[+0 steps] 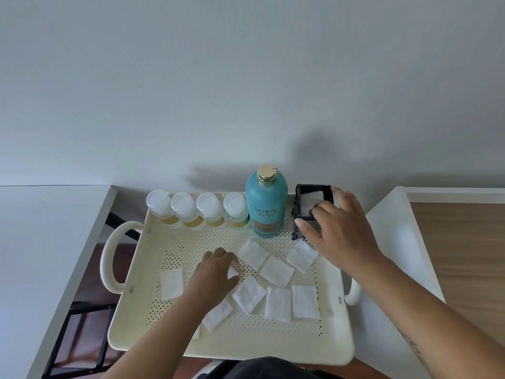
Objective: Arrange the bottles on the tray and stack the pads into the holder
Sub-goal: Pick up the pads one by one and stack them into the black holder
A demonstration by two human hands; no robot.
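A cream perforated tray [240,343] carries several small clear bottles [185,212] with white caps in a row along its far edge, and a tall teal bottle [266,206] with a gold cap beside them. A black pad holder [311,209] stands at the far right corner with a white pad inside. My right hand [338,231] rests over the holder, fingers at its front and right walls. Several white square pads [277,270] lie scattered on the tray. My left hand [216,274] lies palm down mid-tray, fingertips on a pad [232,272].
White tabletops flank the tray, one at the left [41,242] and one at the right [396,242] with a wooden surface [464,255] beyond. A plain wall stands behind. Tray handles [109,255] stick out at both sides.
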